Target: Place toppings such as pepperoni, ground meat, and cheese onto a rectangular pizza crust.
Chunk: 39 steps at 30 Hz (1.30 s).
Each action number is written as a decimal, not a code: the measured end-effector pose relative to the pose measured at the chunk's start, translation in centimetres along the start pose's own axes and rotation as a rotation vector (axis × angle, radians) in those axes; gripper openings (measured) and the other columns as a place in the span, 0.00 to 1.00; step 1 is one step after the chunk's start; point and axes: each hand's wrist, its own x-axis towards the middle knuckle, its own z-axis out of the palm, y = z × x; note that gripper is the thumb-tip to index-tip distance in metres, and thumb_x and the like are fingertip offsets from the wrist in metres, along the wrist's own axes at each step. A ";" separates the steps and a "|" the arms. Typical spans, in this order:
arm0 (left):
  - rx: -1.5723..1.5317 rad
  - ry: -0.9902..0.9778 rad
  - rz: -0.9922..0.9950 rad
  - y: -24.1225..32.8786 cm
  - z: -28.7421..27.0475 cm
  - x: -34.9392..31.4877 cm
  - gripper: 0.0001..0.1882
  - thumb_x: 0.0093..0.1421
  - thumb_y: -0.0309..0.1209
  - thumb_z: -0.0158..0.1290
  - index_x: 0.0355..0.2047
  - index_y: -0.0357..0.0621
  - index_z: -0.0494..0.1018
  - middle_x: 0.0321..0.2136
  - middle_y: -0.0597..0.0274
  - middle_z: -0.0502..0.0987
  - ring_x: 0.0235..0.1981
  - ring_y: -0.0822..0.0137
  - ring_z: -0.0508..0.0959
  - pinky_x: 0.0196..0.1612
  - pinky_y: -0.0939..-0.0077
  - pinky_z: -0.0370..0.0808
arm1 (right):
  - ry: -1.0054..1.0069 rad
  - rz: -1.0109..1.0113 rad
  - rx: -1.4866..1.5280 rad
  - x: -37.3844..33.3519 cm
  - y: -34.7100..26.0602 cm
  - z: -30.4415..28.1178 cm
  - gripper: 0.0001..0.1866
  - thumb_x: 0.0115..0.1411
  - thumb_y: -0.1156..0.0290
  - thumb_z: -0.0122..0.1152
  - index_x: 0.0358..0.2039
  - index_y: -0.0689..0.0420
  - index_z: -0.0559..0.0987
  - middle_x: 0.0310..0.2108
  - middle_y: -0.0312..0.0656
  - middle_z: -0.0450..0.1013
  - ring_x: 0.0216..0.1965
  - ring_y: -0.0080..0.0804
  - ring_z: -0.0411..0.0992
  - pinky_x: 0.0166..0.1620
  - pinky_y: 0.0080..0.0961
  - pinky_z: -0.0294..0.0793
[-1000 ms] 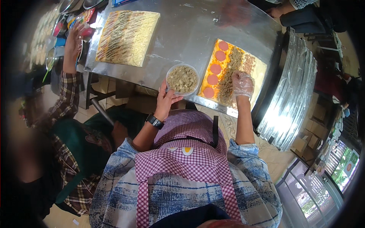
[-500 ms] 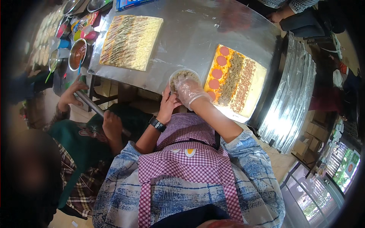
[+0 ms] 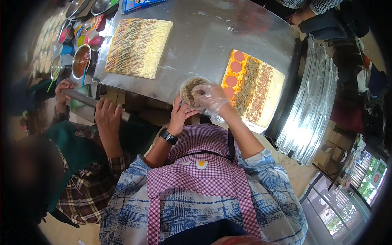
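Note:
My left hand [image 3: 179, 116], a dark watch on its wrist, is closed round the near left side of a round bowl [image 3: 182, 94] at the table's front edge. Greyish-brown crumbly filling [image 3: 190, 87] lies inside the bowl. My right hand [image 3: 214, 99], in a clear plastic glove, reaches over the bowl's right rim with curled fingers on a clump of that filling. Just right of it lies a rectangular dough sheet [image 3: 279, 86] topped with rows of round sausage slices [image 3: 235, 67], brown-grey crumbs [image 3: 248, 90] and reddish bits [image 3: 261, 92].
Another topped sheet [image 3: 139, 49], striped with sauce, lies at the left of the metal table [image 3: 196, 36]. At far left stands a bowl of red sauce [image 3: 83, 61]. A co-worker on my left holds a metal tube [image 3: 87, 99]. Foil-like trays [image 3: 312, 106] stand at right.
My right hand has shifted right, from deep in the bowl to its right rim, uncovering the filling. The co-worker's hands have moved along the tube, and it has tilted.

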 end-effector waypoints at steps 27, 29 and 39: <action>0.063 0.124 0.042 -0.3 0.7 -0.3 0.27 0.61 0.24 0.35 0.60 0.47 0.42 0.50 0.50 0.62 0.42 0.58 0.74 0.40 0.68 0.76 | 0.647 0.381 0.205 -1.4 14.7 -11.0 0.12 0.50 0.71 0.59 0.37 0.55 0.79 0.32 0.38 0.76 0.30 0.21 0.71 0.36 0.19 0.69; 0.055 0.135 0.039 -0.3 0.9 -0.3 0.27 0.61 0.24 0.35 0.60 0.48 0.42 0.51 0.51 0.60 0.43 0.59 0.73 0.40 0.69 0.77 | 0.665 0.406 0.211 -0.1 15.6 -11.5 0.12 0.50 0.73 0.59 0.37 0.56 0.79 0.31 0.37 0.76 0.30 0.20 0.71 0.36 0.17 0.68; 0.100 0.153 0.034 0.3 1.6 -0.5 0.24 0.63 0.30 0.35 0.59 0.49 0.46 0.51 0.55 0.63 0.44 0.63 0.73 0.41 0.74 0.75 | 0.667 0.294 -0.016 2.5 17.1 -12.5 0.10 0.46 0.72 0.61 0.32 0.54 0.80 0.32 0.40 0.75 0.33 0.33 0.73 0.39 0.23 0.69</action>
